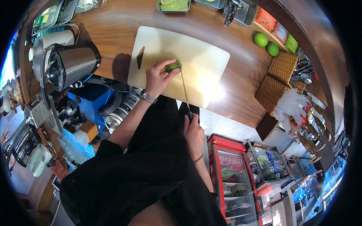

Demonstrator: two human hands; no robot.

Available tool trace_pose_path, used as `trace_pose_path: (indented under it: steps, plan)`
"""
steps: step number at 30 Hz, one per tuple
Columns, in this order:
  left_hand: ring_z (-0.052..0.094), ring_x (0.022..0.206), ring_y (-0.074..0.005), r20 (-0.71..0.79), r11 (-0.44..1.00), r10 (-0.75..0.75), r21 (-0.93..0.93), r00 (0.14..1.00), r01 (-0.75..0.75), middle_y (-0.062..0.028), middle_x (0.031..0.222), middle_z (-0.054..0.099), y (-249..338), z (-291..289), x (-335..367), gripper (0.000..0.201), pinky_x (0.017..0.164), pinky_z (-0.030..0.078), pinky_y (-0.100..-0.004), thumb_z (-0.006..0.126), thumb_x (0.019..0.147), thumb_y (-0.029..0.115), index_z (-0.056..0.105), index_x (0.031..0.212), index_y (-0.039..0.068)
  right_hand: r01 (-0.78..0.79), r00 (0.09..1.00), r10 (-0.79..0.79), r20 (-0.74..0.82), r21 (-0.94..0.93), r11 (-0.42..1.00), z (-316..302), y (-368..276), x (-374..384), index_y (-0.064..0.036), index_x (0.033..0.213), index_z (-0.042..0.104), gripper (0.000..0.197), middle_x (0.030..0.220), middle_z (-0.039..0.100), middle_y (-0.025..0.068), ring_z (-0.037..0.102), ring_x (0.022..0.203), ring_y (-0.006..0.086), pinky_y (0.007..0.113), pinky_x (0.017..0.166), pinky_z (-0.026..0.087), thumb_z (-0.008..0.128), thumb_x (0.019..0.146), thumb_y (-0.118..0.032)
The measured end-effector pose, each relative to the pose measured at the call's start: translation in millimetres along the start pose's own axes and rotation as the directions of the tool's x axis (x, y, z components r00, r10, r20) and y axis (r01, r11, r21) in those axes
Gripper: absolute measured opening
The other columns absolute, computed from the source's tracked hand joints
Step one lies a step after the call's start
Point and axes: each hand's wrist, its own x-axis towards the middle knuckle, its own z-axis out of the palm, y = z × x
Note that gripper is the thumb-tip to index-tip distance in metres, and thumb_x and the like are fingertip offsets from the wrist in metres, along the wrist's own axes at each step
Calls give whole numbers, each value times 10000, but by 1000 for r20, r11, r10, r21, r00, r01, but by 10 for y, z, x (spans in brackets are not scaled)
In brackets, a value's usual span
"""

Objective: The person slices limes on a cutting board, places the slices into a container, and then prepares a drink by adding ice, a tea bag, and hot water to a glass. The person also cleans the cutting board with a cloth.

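Observation:
On a white cutting board (205, 62) with a dark handle slot lies a green lime (174, 66), steadied by the closed fingers of my left hand (159, 77). My right hand (194, 133) is wrapped round the dark handle of a knife (184, 87). Its thin blade points away from me across the board, and the tip end meets the lime's right side. Whether the blade has gone into the lime I cannot tell. Lime slices (172, 5) fill a metal tray at the far edge.
Two whole limes (261, 39) sit at the far right near wicker baskets (281, 67). A steel pitcher-like appliance (73, 64) stands left of the board. Metal containers (245, 13) line the back. A red-framed drinks fridge (233, 177) is at lower right.

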Motion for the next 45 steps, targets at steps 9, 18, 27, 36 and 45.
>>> trace_pose_path:
  steps: [9, 18, 27, 36, 45]
  plan:
    - [630, 978, -180, 42, 997, -65, -28, 997, 67, -94, 1106, 617, 13, 3, -65, 340, 811, 588, -293, 736, 800, 89, 640, 1121, 34, 142, 976, -128, -175, 72, 987, 575, -187, 853, -24, 918, 460, 262, 596, 593, 213, 611, 538, 381, 450, 437, 473, 513, 960, -278]
    - [600, 1052, -183, 229, 984, 85, 132, 970, -118, -92, 1154, 600, 216, -165, -16, 525, 830, 575, -304, 758, 775, 116, 554, 1258, 79, 121, 931, -129, -341, -45, 992, 103, 199, 605, -41, 1012, 519, 270, 769, 631, 178, 635, 582, 339, 427, 499, 499, 604, 910, -277]
    - [588, 797, -322, 683, 757, -46, 500, 729, -421, -170, 862, 528, 353, 273, -1, 883, 742, 504, -417, 687, 687, 231, 283, 1467, 322, -10, 912, -88, -401, -235, 972, -196, 323, 382, -72, 1007, 577, 281, 818, 630, 126, 646, 653, 304, 379, 539, 505, 641, 881, -315]
    - [620, 988, -170, 436, 993, -94, 109, 895, 52, -109, 1042, 652, 59, 5, 233, 664, 811, 524, -300, 797, 742, 199, 489, 1317, 74, -233, 965, 247, -89, 144, 962, -292, 725, -437, -7, 973, 544, 284, 666, 588, 257, 619, 615, 400, 457, 496, 452, 561, 942, -288]
    - [657, 903, -152, 71, 972, -173, -150, 982, 182, -122, 1007, 670, -227, -264, 194, 492, 786, 570, -274, 792, 764, 155, 596, 1161, -61, 49, 999, -42, -33, 220, 974, 226, 38, 107, -24, 888, 496, 295, 601, 576, 203, 602, 547, 379, 451, 447, 448, 503, 971, -306]
